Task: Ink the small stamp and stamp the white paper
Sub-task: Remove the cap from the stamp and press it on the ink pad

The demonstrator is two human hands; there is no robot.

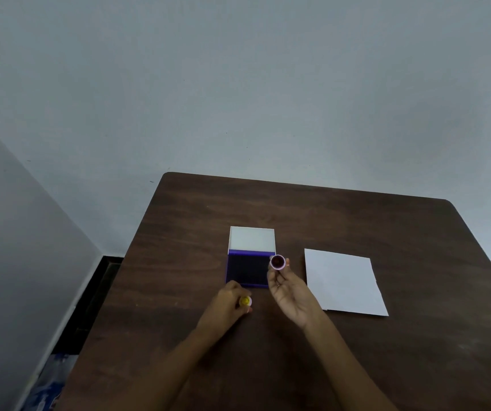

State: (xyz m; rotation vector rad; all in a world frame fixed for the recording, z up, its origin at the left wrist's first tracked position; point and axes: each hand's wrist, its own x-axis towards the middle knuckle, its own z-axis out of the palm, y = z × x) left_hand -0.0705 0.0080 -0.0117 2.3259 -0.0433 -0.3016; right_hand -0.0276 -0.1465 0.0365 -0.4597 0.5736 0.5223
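Note:
A purple ink pad (248, 269) lies open on the dark wooden table (297, 215), its white lid (251, 239) raised at the back and the dark pad facing up. My right hand (290, 289) holds a small round stamp (277, 261) at its fingertips, just right of the pad, with the dark round face turned toward me. My left hand (226, 307) rests on the table in front of the pad, closed on a small yellow cap (245, 301). The white paper (343, 281) lies flat to the right of my right hand.
The table stands against a pale wall, with its left edge close to a corner of the room. Dark floor and a blue patterned object (51, 381) show beside the table at the lower left.

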